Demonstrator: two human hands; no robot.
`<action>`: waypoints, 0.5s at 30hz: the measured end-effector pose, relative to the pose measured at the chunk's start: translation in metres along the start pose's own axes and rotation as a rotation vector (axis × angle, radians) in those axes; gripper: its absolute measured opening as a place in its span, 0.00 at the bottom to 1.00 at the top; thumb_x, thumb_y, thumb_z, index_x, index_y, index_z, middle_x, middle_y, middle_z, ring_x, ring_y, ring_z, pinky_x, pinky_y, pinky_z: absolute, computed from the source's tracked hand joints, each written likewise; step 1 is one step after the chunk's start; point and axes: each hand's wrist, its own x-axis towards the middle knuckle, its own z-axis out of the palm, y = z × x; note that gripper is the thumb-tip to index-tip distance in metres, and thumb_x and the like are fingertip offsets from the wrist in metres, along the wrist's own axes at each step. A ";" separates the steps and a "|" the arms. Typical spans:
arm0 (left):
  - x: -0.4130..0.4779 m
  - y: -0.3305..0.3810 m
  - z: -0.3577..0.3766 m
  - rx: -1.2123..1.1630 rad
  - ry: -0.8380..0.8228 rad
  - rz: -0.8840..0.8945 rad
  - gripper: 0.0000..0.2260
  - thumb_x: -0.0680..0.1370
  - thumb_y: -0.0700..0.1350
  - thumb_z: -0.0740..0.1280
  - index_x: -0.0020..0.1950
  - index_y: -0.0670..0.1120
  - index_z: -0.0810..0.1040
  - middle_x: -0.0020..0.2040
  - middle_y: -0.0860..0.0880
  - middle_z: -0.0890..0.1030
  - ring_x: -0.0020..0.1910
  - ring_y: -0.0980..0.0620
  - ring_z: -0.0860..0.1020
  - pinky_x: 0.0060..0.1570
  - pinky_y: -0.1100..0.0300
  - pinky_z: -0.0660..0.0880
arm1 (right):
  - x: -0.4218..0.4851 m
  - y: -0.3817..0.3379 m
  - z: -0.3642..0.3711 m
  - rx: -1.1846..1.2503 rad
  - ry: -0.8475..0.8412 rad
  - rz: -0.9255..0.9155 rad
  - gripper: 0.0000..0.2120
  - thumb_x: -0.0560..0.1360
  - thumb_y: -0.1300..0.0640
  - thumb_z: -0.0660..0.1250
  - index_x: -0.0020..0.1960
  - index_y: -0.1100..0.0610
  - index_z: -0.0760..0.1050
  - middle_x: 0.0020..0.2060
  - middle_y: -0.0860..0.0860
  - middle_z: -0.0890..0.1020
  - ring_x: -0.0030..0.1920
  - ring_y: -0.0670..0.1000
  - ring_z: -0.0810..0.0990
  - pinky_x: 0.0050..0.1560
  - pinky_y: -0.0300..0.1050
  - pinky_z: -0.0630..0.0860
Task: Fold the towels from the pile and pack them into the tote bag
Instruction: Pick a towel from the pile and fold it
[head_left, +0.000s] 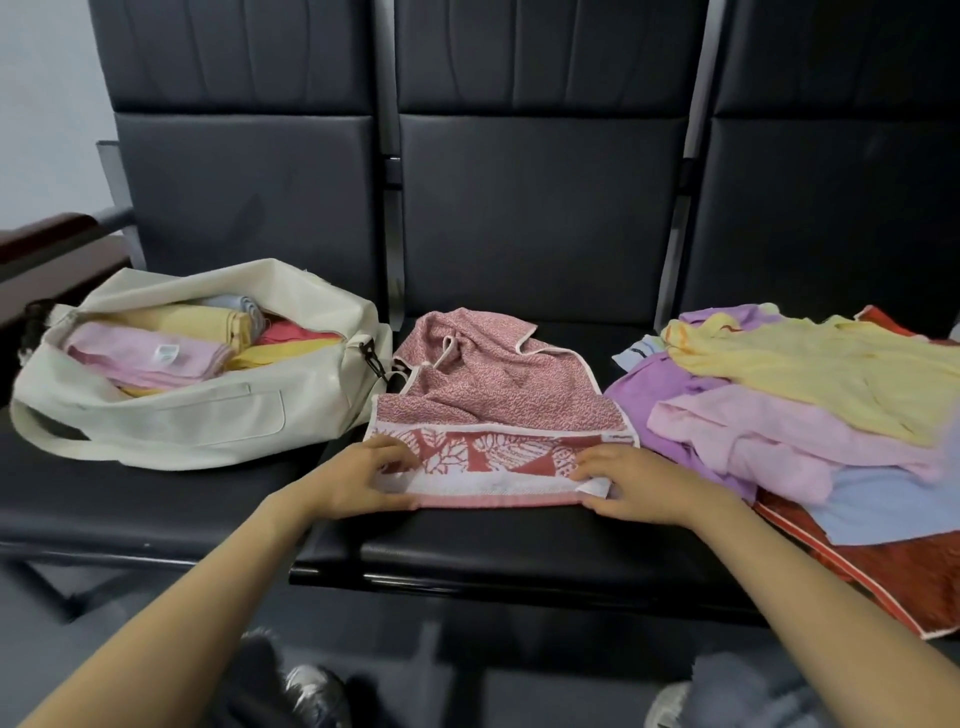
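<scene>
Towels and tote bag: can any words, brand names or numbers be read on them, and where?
No text is legible.
White tag on the folded pink towel in the tote bag: print too blurred to read.
Small label on the red patterned towel: dark marks, too small to read.
Dark mark on the white towel: unreadable.

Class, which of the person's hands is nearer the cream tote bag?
Left. The left hand grips the red towel beside the tote bag; the right hand grips it at the other corner, near the pile.
</scene>
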 end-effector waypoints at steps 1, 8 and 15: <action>-0.001 0.002 0.002 0.025 0.000 0.019 0.29 0.64 0.66 0.66 0.58 0.50 0.79 0.57 0.58 0.74 0.57 0.60 0.72 0.61 0.69 0.65 | -0.002 -0.002 0.002 -0.047 0.011 -0.007 0.18 0.76 0.53 0.65 0.66 0.50 0.74 0.69 0.45 0.71 0.69 0.45 0.69 0.69 0.40 0.65; -0.006 0.010 0.006 0.114 0.022 -0.022 0.18 0.68 0.34 0.63 0.56 0.44 0.79 0.57 0.50 0.78 0.58 0.51 0.75 0.56 0.66 0.68 | -0.014 -0.004 0.000 0.034 -0.017 0.083 0.31 0.72 0.74 0.56 0.69 0.50 0.72 0.69 0.47 0.71 0.68 0.48 0.69 0.70 0.39 0.62; -0.016 0.034 -0.004 -0.258 0.347 -0.214 0.04 0.80 0.38 0.61 0.54 0.44 0.72 0.48 0.47 0.79 0.47 0.48 0.78 0.43 0.66 0.72 | -0.024 -0.017 -0.012 0.493 0.287 0.410 0.19 0.79 0.62 0.53 0.67 0.51 0.70 0.55 0.53 0.80 0.47 0.50 0.77 0.47 0.42 0.74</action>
